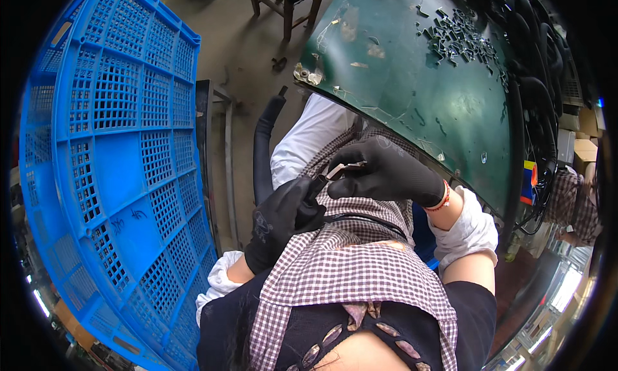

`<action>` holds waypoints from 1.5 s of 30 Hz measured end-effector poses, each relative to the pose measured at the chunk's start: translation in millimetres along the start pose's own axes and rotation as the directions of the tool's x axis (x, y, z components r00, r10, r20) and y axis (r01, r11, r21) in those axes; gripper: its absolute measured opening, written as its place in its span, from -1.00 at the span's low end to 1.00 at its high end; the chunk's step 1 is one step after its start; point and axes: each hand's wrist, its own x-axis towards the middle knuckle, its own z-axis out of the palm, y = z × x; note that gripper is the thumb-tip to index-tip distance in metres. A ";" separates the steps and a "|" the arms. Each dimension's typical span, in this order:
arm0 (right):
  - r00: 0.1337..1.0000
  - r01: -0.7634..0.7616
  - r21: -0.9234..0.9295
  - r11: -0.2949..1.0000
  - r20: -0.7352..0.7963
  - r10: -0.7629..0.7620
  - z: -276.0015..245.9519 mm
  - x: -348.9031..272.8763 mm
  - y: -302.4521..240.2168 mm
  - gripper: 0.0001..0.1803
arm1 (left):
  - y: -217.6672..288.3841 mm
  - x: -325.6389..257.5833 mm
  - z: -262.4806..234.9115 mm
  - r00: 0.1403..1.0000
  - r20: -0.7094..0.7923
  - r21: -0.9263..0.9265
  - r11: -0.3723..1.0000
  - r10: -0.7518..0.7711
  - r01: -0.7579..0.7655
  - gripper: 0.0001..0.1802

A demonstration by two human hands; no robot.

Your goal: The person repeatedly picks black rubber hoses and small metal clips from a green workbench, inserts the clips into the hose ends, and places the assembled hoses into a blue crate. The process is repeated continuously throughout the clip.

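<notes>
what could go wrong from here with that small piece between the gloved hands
The small shiny piece sits at the fingertips of the right hand, above the checked apron, so it could slip into the folds.

The black tube shows beyond the left hand, and might catch on the metal frame.

Small dark pieces lie loose on the green table; a bump could scatter them.

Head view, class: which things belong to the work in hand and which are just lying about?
Apparently in use: left hand, right hand, small pale piece between them, black tube; probably dark clips, green table.

Apparently just about: blue crate, stool.
</notes>
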 end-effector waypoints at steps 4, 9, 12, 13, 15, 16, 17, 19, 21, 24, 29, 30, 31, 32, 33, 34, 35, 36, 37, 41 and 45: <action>0.997 -0.005 0.007 1.000 0.077 0.004 -1.1 3.5 -3.0 -0.60 | 1.2 -3.7 2.0 1.000 0.015 0.003 1.000 0.011 -0.011 -0.33; 0.979 -0.064 0.020 0.998 0.197 0.059 -5.3 8.3 -9.1 -0.65 | -7.1 -5.3 9.4 0.983 -0.064 0.038 0.985 0.172 -0.169 -0.26; 0.961 -0.094 0.025 0.995 0.262 0.084 -6.3 12.1 -8.2 -0.68 | -9.6 -8.2 11.6 0.976 -0.073 0.036 0.978 0.206 -0.204 -0.26; 0.957 -0.098 0.029 0.995 0.278 0.086 -6.5 13.7 -8.7 -0.68 | -10.6 -9.7 12.6 0.974 -0.077 0.043 0.977 0.214 -0.211 -0.25; 0.935 -0.165 0.075 0.983 0.329 0.132 -6.1 16.6 -6.9 -0.68 | -13.2 -14.3 15.5 0.976 -0.073 0.029 0.978 0.207 -0.206 -0.29; 0.915 -0.230 0.115 0.966 0.364 0.175 -4.9 17.5 -3.6 -0.67 | -14.9 -18.6 17.3 0.979 -0.062 0.007 0.981 0.194 -0.194 -0.32; 0.891 -0.294 0.153 0.943 0.402 0.213 -3.1 18.9 -0.3 -0.67 | -15.7 -21.1 17.2 0.982 -0.051 -0.013 0.984 0.179 -0.180 -0.34; 0.859 -0.368 0.204 0.907 0.448 0.248 -0.6 21.7 4.3 -0.71 | -16.8 -23.6 14.8 0.990 0.024 -0.080 0.987 0.141 -0.139 -0.34; 0.869 -0.344 0.252 0.904 0.450 0.205 3.5 20.9 10.7 -0.69 | -13.9 -21.2 11.1 0.989 0.047 -0.099 0.986 0.139 -0.134 -0.34; 0.919 -0.217 0.286 0.933 0.382 0.097 8.8 12.2 15.8 -0.60 | -9.9 -17.4 10.1 0.983 0.009 -0.050 0.981 0.186 -0.185 -0.37; 0.883 -0.307 0.100 0.946 0.400 0.244 -8.7 10.4 -0.4 -0.60 | -17.4 -17.8 15.4 0.980 0.000 0.018 0.980 0.200 -0.200 -0.40; 0.887 -0.317 0.101 0.943 0.384 0.257 -9.5 9.1 0.6 -0.62 | -16.3 -17.4 16.1 0.982 -0.006 0.003 0.982 0.189 -0.189 -0.39; 0.890 -0.327 0.102 0.940 0.369 0.269 -10.2 7.4 2.1 -0.63 | -14.2 -16.6 15.9 0.983 -0.007 -0.001 0.983 0.184 -0.184 -0.39; 0.892 -0.337 0.103 0.936 0.353 0.282 -10.4 6.4 2.9 -0.65 | -10.2 -13.9 14.2 0.984 -0.008 -0.005 0.984 0.178 -0.178 -0.38; 0.893 -0.338 0.110 0.935 0.351 0.281 -10.6 6.5 2.6 -0.66 | -8.0 -12.6 13.5 0.985 -0.010 -0.009 0.985 0.172 -0.172 -0.37; 0.894 -0.339 0.117 0.934 0.350 0.280 -11.1 6.7 1.7 -0.67 | -8.1 -12.9 14.2 0.985 -0.007 0.004 0.985 0.174 -0.174 -0.37; 0.895 -0.339 0.124 0.932 0.349 0.279 -11.7 7.3 0.5 -0.67 | -8.7 -12.8 14.7 0.984 -0.002 0.016 0.984 0.177 -0.177 -0.37; 0.883 -0.345 0.038 0.938 0.352 0.310 -12.5 9.0 -5.0 -0.69 | -8.9 -13.0 14.9 0.984 0.002 0.030 0.983 0.179 -0.179 -0.37; 0.871 -0.347 -0.049 0.937 0.354 0.341 -13.2 11.6 -13.8 -0.70 | -7.3 -12.5 13.3 0.988 0.036 0.036 0.988 0.152 -0.153 -0.37; 0.866 -0.311 -0.237 0.920 0.328 0.377 -9.4 10.6 -23.0 -0.76 | -2.0 -9.0 8.3 0.990 0.092 0.051 0.992 0.108 -0.113 -0.38; 0.853 -0.292 -0.259 0.921 0.364 0.373 -7.6 8.1 -21.7 -0.77 | -3.7 -8.0 12.9 0.990 0.064 0.037 0.991 0.125 -0.128 -0.41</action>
